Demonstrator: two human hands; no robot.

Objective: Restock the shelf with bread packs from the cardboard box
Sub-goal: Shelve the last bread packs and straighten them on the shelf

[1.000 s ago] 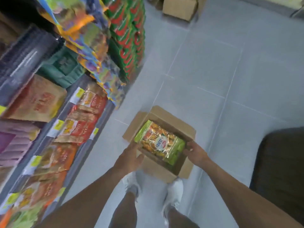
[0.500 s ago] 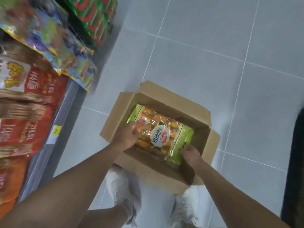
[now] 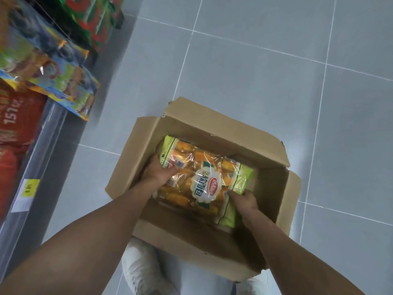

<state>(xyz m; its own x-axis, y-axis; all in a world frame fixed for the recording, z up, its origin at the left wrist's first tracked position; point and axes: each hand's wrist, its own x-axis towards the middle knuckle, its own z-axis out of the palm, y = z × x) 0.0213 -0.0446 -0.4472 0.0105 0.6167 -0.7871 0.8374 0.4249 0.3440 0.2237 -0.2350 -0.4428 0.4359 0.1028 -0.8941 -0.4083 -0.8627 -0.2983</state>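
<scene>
The cardboard box (image 3: 212, 188) sits on the tiled floor (image 3: 255, 71) with its flaps folded outward, just beside the shelf (image 3: 32, 167) at the left, so a pack needs only a short carry to reach it. Inside lies a bread pack (image 3: 204, 182), flat and slanted across the box's opening, label up, filling most of the space between the walls.

Both hands are down in the box, well apart, one at each end of the pack. The left hand (image 3: 158, 173) is closed on the corner nearest the box's left wall, fingers over the wrapper. The right hand (image 3: 244, 200) pinches the edge toward the box's right wall. Taking it by opposite ends probably keeps the soft, loosely filled bag from sagging or folding as it comes up.

The pack looks still seated in the box, so the lift seems not yet made. The slick film could slip if the grip stays only on its seams.
</scene>
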